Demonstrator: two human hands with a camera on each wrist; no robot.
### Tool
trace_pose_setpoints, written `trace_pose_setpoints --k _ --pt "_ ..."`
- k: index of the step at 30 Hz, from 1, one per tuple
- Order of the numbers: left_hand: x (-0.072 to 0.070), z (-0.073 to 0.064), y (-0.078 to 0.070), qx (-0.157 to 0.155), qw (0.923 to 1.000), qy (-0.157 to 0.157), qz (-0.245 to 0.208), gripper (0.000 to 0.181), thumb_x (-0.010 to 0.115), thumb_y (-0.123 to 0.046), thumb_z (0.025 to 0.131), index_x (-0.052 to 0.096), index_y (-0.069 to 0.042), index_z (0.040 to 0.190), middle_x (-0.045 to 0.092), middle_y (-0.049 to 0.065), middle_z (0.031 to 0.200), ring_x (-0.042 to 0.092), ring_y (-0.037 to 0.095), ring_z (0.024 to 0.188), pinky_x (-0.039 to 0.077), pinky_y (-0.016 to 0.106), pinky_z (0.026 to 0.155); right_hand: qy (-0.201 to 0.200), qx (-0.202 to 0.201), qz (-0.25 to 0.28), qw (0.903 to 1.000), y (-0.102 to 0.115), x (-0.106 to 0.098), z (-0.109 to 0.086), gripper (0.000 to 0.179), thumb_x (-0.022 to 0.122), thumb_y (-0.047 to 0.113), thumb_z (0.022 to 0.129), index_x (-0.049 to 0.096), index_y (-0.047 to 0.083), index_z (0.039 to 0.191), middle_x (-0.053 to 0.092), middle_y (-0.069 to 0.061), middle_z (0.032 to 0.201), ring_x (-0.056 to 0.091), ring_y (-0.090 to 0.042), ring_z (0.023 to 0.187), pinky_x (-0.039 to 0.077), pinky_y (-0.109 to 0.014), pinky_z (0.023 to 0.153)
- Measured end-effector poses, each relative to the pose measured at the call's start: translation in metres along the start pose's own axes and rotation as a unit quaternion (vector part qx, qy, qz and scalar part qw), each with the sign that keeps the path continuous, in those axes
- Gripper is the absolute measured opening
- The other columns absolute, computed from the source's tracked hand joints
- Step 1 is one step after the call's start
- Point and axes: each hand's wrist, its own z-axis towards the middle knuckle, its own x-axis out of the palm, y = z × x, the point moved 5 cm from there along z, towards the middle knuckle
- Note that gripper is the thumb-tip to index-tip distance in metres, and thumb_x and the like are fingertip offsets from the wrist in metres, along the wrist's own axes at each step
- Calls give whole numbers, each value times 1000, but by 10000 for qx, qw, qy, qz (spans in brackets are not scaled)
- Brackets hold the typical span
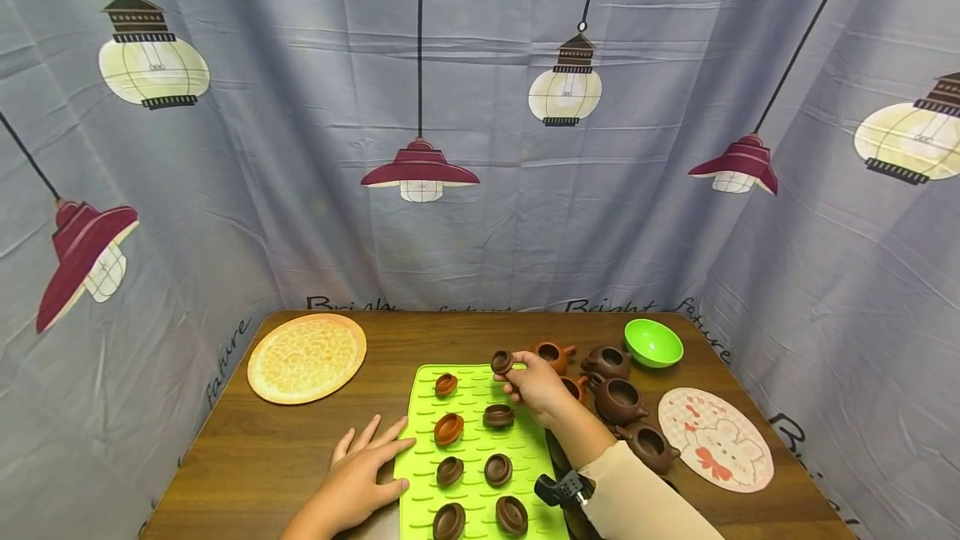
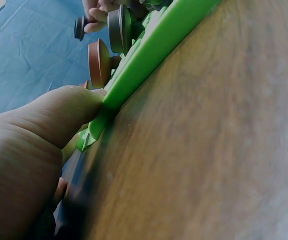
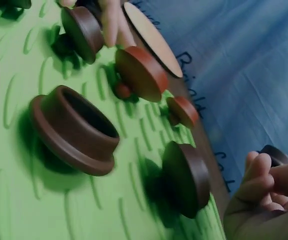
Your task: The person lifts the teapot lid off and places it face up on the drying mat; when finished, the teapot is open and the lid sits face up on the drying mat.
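Note:
A green ridged mat [image 1: 474,448] lies on the wooden table with several upturned teapot lids on it, among them two orange-brown ones [image 1: 448,429] [image 1: 446,384] and dark brown ones such as this lid [image 1: 498,416]. Over the mat's far right part, my right hand [image 1: 538,386] pinches a small dark brown teapot lid [image 1: 502,362] between thumb and fingers, hollow side up. In the right wrist view that lid [image 3: 276,155] is partly hidden by the fingers. My left hand [image 1: 360,473] rests with fingers spread at the mat's left edge, its thumb touching the rim in the left wrist view.
Right of the mat stand several lidless teapots, dark brown [image 1: 618,400] and orange-brown [image 1: 553,355], some hidden behind the right forearm. A green bowl [image 1: 653,343] and a round rabbit-patterned mat [image 1: 716,440] lie beyond them. A round yellow mat [image 1: 307,358] is at far left; a curtain [image 1: 465,257] hangs behind.

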Motion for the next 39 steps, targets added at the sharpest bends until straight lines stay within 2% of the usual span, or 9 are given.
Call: trace_pose_setpoints --k 5,15,25,29,35,39 --pt "1 0 0 -7 10000 -2 19 60 79 -42 91 63 -21 146 38 -1 169 19 49 158 -5 77 117 -138 83 -418 9990 -5 9 0 20 47 3 110 54 1 128 72 -24 113 55 -13 66 35 -22 52" --pt "1 0 -1 0 10000 12 -16 60 79 -40 91 63 -20 145 38 1 169 18 49 159 -6 76 117 -373 351 -793 9955 -15 17 4 17 47 0 107 54 0 123 75 -15 98 53 -9 57 26 -18 44" --pt "-1 1 1 -9 10000 11 9 60 79 -41 91 63 -21 146 37 -1 169 18 48 159 -6 76 118 -446 444 -1282 9897 -16 19 2 14 47 -2 106 56 -1 117 71 -14 92 59 -13 65 39 -20 51" --pt "-1 1 1 5 10000 3 13 60 79 -41 91 63 -20 145 37 0 169 18 49 159 -6 77 117 -448 415 -1386 9885 -16 19 2 14 46 -2 106 55 -1 116 71 -14 92 63 -17 71 38 -22 52" --pt "0 0 1 26 10000 13 24 60 79 -42 91 63 -21 145 37 0 169 18 49 159 -5 77 117 -438 344 -1528 9867 -18 21 1 7 47 -3 105 53 -1 108 67 -16 97 66 -22 84 43 -26 58" --pt "1 0 3 23 10000 15 45 60 79 -43 91 63 -22 146 37 -1 169 18 49 159 -5 76 117 -394 408 -1599 9855 -17 21 -1 5 47 -1 106 52 -1 107 67 -14 95 62 -22 80 37 -28 56"
